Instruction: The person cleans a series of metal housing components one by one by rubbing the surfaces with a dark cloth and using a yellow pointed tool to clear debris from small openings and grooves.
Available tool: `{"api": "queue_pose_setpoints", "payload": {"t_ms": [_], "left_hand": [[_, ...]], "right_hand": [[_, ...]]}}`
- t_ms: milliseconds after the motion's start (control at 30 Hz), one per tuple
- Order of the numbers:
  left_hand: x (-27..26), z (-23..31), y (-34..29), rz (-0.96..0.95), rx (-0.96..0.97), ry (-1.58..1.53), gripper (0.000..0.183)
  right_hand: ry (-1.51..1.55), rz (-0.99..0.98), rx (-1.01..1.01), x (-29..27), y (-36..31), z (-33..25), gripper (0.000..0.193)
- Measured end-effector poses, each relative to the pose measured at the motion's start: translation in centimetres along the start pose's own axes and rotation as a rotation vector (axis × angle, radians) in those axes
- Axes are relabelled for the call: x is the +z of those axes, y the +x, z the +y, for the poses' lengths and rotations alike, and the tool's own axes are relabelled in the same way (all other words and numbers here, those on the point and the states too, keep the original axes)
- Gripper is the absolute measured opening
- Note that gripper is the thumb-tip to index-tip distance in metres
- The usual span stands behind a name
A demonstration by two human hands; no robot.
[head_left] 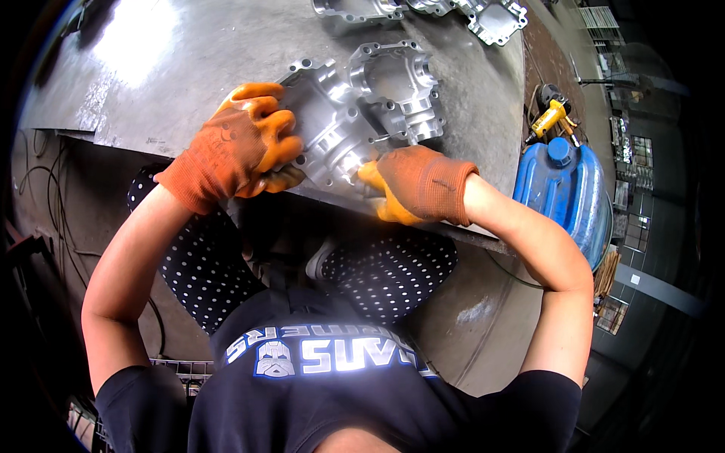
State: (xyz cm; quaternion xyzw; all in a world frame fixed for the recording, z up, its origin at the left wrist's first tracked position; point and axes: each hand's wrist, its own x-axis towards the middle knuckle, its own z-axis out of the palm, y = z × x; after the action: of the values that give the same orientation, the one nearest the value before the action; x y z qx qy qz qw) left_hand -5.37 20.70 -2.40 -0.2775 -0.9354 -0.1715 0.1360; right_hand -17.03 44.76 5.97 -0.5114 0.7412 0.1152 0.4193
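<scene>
A silver metal housing casting [325, 113] with bolt holes lies at the near edge of the grey metal table [204, 53], between my hands. My left hand [245, 143], in an orange coated glove, is closed on its left edge with the fingers curled. Against the casting's near right corner is my gloved right hand [411, 185], its fingers bent and pressed together. Whatever that hand pinches, if anything, is hidden by the glove. A second silver casting [415, 117] rests just beyond, to the right of the first.
Several more castings [495, 21] sit at the table's far edge. Right of the table are a blue plastic jerrycan [559, 189] and a yellow handheld power tool [547, 121]. Dark cables [57, 189] hang at the left. My knees in dotted trousers [385, 275] are below the table edge.
</scene>
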Motion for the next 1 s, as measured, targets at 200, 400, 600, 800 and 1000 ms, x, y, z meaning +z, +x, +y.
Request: {"api": "queue_pose_setpoints", "payload": {"t_ms": [200,400,600,800,1000], "left_hand": [[0.3,-0.1,-0.4,-0.016,-0.007,-0.055,0.034],[0.0,0.7,-0.2,0.086,0.008,-0.001,0.037],[2.1,7.1,3.2,0.04,-0.309,0.074,0.042],[4.4,14.4,8.2,0.419,-0.185,-0.544,0.083],[3.6,1.0,13.2,0.254,0.002,0.123,0.075]], "right_hand": [[0.407,0.135,-0.136,3.0,-0.3,2.2,0.048],[0.266,0.476,0.395,4.9,-1.2,2.3,0.039],[-0.206,0.565,0.606,2.4,-1.2,4.8,0.034],[0.061,0.749,0.912,4.3,-5.4,7.6,0.043],[0.306,0.878,0.693,9.9,-9.9,8.0,0.03]]}}
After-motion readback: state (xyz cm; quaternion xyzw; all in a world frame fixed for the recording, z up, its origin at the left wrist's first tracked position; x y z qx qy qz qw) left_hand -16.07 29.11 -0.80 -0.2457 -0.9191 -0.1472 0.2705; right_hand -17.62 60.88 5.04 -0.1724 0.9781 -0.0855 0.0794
